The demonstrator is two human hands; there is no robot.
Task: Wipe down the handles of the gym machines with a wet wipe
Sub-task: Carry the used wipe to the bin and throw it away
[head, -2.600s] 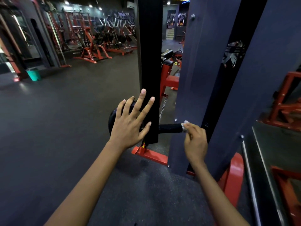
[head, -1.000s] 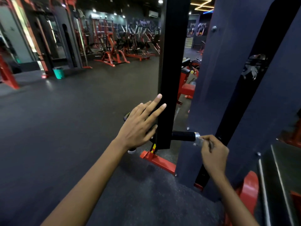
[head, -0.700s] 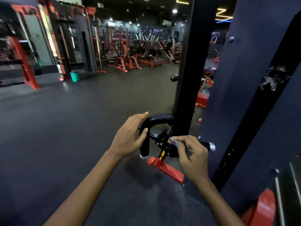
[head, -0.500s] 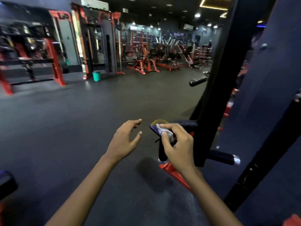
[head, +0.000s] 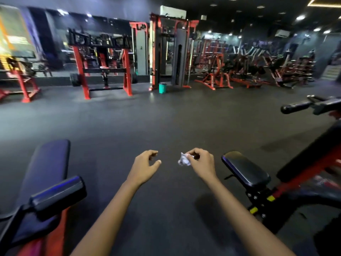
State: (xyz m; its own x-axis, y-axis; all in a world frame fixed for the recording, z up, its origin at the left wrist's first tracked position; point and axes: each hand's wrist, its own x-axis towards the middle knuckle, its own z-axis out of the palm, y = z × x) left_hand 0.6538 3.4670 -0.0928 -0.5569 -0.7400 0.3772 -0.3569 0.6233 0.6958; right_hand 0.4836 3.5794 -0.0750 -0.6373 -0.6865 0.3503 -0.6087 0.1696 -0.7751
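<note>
both hands have left the black machine handle behind; the right hand [head: 202, 163] pinches the crumpled white wet wipe [head: 184, 159], the left hand [head: 145, 166] hangs loosely curled and empty, likely heading for another machine.

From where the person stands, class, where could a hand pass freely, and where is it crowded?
Free: the dark floor between the padded bench on the left and the black seat pad on the right, out to the green bin. Crowded: both sides and the red racks beyond.
</note>
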